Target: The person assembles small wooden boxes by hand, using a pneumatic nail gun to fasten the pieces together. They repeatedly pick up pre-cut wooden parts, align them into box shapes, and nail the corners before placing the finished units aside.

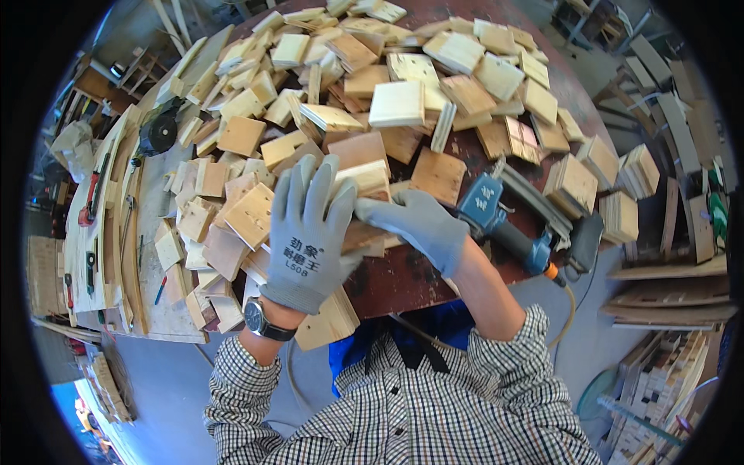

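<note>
Both my hands wear grey work gloves and meet at a few wooden blocks (pixel 369 177) near the table's front edge. My left hand (pixel 306 229), back upward, presses along the blocks' left side. Its fingers stretch away from me and its thumb lies at the near side. My right hand (pixel 418 222) closes on the right side of the same blocks, fingers bent and fingertips close to the left hand. The gloves partly hide the blocks, so how many are held is unclear. A flat board piece (pixel 329 319) lies under my left wrist, overhanging the table edge.
A large heap of loose wooden blocks (pixel 397 104) covers the dark red table (pixel 403 291). A blue-and-black air nailer (pixel 504 225) lies right of my right hand, its hose (pixel 572 310) hanging off the edge. Stacked blocks (pixel 572 186) stand beyond it. Hand tools, including red-handled pliers (pixel 91 203), lie on boards at left.
</note>
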`<state>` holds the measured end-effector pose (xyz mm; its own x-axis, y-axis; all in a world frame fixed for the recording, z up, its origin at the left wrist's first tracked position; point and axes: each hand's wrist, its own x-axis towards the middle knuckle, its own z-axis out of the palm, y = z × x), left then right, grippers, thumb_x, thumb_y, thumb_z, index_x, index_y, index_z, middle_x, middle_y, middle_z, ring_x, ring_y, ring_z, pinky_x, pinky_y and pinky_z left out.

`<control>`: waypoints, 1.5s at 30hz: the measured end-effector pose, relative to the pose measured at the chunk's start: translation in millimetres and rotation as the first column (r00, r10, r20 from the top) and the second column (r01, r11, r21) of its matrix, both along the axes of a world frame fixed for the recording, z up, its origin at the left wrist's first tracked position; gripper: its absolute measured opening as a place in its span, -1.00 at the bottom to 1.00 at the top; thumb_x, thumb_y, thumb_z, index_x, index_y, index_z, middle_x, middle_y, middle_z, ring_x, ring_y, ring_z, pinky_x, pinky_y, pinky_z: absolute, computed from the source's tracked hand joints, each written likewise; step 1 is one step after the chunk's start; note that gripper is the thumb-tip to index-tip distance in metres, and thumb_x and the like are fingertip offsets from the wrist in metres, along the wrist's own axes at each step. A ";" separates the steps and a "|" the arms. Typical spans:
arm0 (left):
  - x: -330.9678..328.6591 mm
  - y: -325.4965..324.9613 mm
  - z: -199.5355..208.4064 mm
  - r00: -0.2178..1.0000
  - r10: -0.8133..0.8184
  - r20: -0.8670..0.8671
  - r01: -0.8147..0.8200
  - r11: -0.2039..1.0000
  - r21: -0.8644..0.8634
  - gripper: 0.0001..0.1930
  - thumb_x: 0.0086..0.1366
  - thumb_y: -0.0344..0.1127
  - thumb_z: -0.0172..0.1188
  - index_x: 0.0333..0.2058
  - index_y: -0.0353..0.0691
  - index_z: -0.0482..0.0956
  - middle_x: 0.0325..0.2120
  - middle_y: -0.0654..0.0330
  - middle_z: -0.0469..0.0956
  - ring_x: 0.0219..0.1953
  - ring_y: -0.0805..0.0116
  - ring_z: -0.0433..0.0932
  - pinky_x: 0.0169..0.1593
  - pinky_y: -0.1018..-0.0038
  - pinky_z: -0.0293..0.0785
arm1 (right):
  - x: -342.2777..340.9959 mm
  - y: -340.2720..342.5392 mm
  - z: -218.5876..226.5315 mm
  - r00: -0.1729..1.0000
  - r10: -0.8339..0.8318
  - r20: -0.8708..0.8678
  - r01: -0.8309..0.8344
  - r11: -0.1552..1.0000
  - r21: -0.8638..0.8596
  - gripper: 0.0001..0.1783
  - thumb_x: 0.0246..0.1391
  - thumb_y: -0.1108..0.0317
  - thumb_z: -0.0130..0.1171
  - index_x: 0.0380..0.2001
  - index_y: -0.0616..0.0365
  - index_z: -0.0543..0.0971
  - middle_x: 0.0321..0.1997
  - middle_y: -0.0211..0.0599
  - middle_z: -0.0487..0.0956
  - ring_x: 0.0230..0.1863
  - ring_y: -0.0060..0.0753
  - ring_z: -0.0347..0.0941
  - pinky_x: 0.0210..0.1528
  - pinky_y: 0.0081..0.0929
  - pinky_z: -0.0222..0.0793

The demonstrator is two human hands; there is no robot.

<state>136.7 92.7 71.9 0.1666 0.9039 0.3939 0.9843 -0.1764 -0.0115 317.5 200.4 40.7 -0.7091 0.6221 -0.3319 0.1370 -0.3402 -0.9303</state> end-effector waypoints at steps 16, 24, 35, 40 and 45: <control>109.5 -87.1 -8.2 0.971 0.120 0.208 -0.064 0.963 -0.260 -0.07 0.20 0.20 0.42 0.37 -0.29 0.37 0.19 -0.09 0.40 0.24 -0.08 0.40 0.28 -0.02 0.36 | 102.5 -59.6 39.4 0.830 0.122 0.544 -0.206 0.974 0.096 -0.38 0.07 0.01 0.50 0.03 0.27 0.62 -0.17 -0.29 0.70 -0.18 -0.54 0.61 -0.13 -0.48 0.55; 22.1 -51.9 27.8 0.950 0.111 -0.290 -0.196 0.940 -0.280 -0.31 0.17 -0.02 0.44 0.25 -0.12 0.51 0.21 0.10 0.46 0.29 0.00 0.38 0.34 0.08 0.32 | 74.0 -77.2 16.7 0.632 -0.012 0.775 -0.332 0.900 0.284 -0.26 0.21 -0.28 0.28 -0.08 0.32 0.55 -0.13 0.15 0.71 -0.12 0.10 0.69 -0.02 -0.16 0.58; 15.5 12.1 -25.3 0.900 -0.292 -0.324 0.140 0.897 -0.419 -0.60 0.31 -0.26 0.28 0.11 0.26 0.57 0.15 0.30 0.47 0.05 0.30 0.48 0.02 0.30 0.44 | 151.0 -27.6 49.6 0.608 -0.691 0.391 -0.409 0.149 0.900 -0.34 0.18 0.01 0.38 0.20 0.20 0.50 -0.02 -0.09 0.61 -0.04 0.05 0.58 0.00 -0.02 0.46; 23.8 10.1 -40.4 0.931 -0.195 -0.309 0.101 0.950 -0.295 -0.61 0.29 -0.27 0.29 0.10 0.15 0.59 0.13 0.29 0.48 0.02 0.26 0.50 -0.04 0.30 0.53 | 179.1 -9.7 -0.6 0.429 -0.563 0.706 -0.644 0.358 0.677 -0.03 0.19 -0.16 0.28 0.45 0.30 0.31 0.01 0.02 0.60 -0.01 0.10 0.57 0.08 0.01 0.43; 37.3 9.8 -52.8 0.934 0.090 -0.346 -0.193 0.942 -0.274 -0.57 0.29 -0.28 0.28 0.16 0.11 0.59 0.19 0.14 0.46 -0.09 0.22 0.53 -0.10 0.32 0.58 | 160.0 -8.0 -9.5 0.369 -0.512 0.775 -0.628 0.477 0.614 -0.03 0.10 0.07 0.26 0.50 0.33 0.23 -0.09 0.04 0.61 -0.20 0.08 0.62 0.00 0.01 0.47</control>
